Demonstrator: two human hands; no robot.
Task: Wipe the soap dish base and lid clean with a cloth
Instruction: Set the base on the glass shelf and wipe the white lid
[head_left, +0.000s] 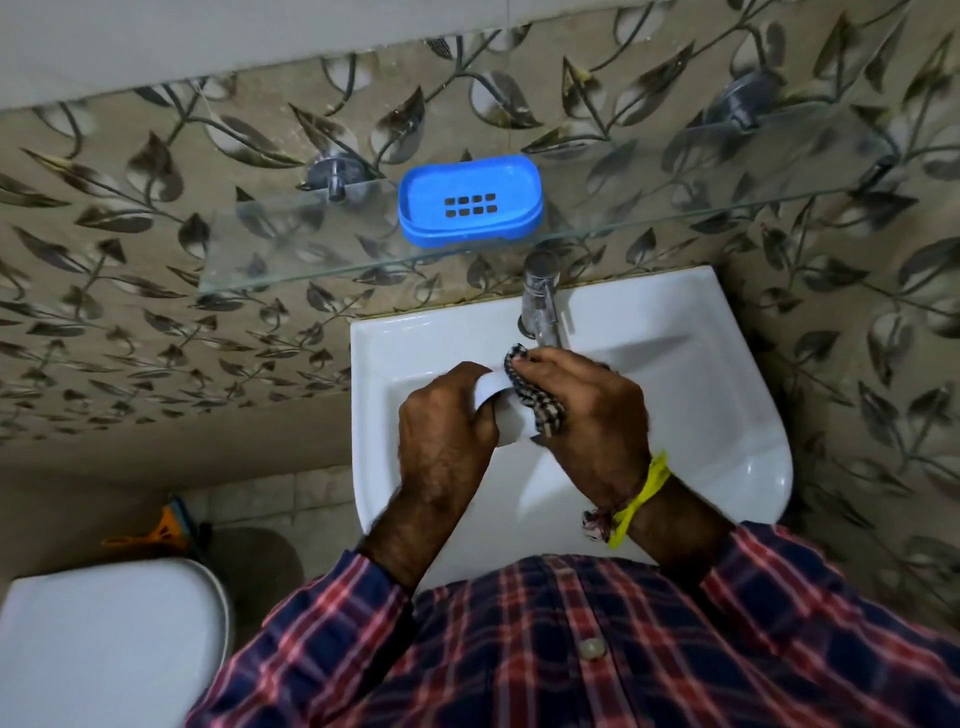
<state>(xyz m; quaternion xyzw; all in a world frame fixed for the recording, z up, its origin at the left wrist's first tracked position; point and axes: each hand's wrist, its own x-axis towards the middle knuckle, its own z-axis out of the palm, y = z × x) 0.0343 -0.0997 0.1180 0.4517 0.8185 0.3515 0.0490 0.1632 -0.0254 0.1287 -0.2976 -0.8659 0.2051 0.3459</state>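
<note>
A blue soap dish base (470, 200) with drain slots sits on the glass shelf (291, 254) above the basin. Over the white sink (717, 395), my left hand (441, 421) grips a white lid (501, 410), mostly hidden by my fingers. My right hand (587, 410) holds a black-and-white checked cloth (535, 400) pressed against the lid. Both hands meet just in front of the tap.
A chrome tap (540, 299) stands at the back of the sink, just beyond my hands. A white toilet lid (109, 644) is at the lower left, with an orange brush (161, 532) behind it. Leaf-patterned tiles cover the wall.
</note>
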